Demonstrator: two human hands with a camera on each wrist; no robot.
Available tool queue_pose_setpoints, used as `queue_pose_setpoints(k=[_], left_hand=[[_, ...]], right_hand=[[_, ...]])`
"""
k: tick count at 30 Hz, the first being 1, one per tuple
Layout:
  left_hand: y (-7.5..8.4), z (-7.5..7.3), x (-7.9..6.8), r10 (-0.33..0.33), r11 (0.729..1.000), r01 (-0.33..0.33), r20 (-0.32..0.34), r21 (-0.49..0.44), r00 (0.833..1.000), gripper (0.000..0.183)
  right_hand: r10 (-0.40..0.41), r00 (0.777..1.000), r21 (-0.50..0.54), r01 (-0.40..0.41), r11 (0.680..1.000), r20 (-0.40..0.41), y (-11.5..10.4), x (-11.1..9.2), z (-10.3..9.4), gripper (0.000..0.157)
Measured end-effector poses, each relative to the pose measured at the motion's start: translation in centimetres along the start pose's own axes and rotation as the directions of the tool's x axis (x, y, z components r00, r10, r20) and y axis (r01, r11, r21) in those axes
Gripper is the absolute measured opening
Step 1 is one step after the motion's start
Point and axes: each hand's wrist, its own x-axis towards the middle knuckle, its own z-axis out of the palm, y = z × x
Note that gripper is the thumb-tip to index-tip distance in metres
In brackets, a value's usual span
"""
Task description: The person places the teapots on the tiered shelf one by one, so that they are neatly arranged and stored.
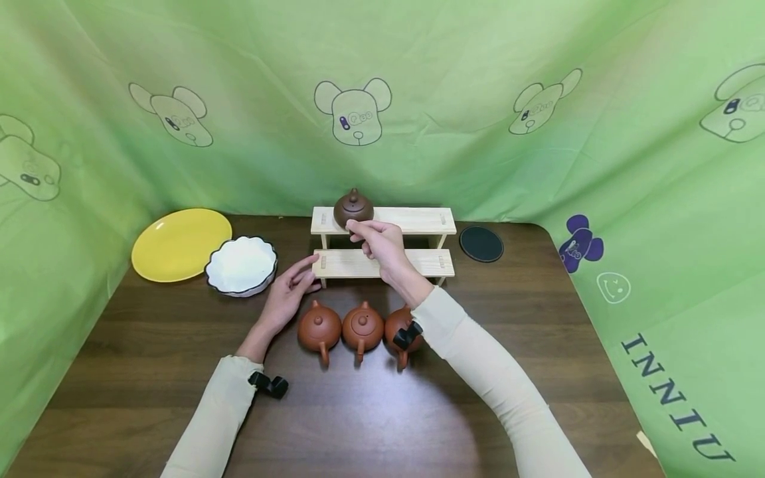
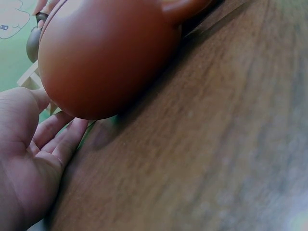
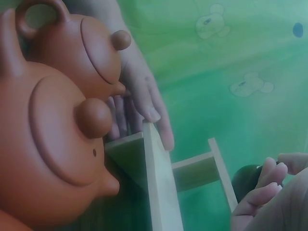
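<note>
On the upper tier of a pale wooden two-tier stand (image 1: 412, 216) sits a dark brown teapot (image 1: 352, 207), its lid knob up. My right hand (image 1: 382, 245) pinches it at its near side, where the fingertips hide its handle. My left hand (image 1: 287, 292) touches the left end of the stand's lower board (image 1: 346, 263) with fairly straight fingers. In front of the stand, three reddish-brown teapots stand in a row: a left one (image 1: 319, 328), a middle one (image 1: 362, 326) and a right one (image 1: 394, 323) partly covered by my right wrist. The left teapot (image 2: 110, 57) looms close in the left wrist view.
A yellow oval plate (image 1: 179, 245) lies at the back left, with a white scalloped dish (image 1: 242, 264) beside it. Right of the stand is a round black coaster (image 1: 481, 243). Green patterned cloth (image 1: 418, 166) hangs behind and at both sides of the brown wooden table (image 1: 508, 318).
</note>
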Motion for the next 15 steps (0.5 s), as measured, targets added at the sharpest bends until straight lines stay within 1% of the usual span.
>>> queue_pose_setpoints(k=[7,15], left_hand=[[0.07,-0.05,-0.09,-0.016,1.000,0.016,0.002,0.006,1.000,0.047],[0.06,-0.04,-0.11,-0.003,1.000,0.003,0.002,0.021,1.000,0.047]], right_hand=[[0.000,1.000,0.006,0.000,1.000,0.006,-0.13,-0.24,0.08,0.012],[-0.003,1.000,0.000,0.003,1.000,0.002,-0.26,-0.24,0.07,0.012]])
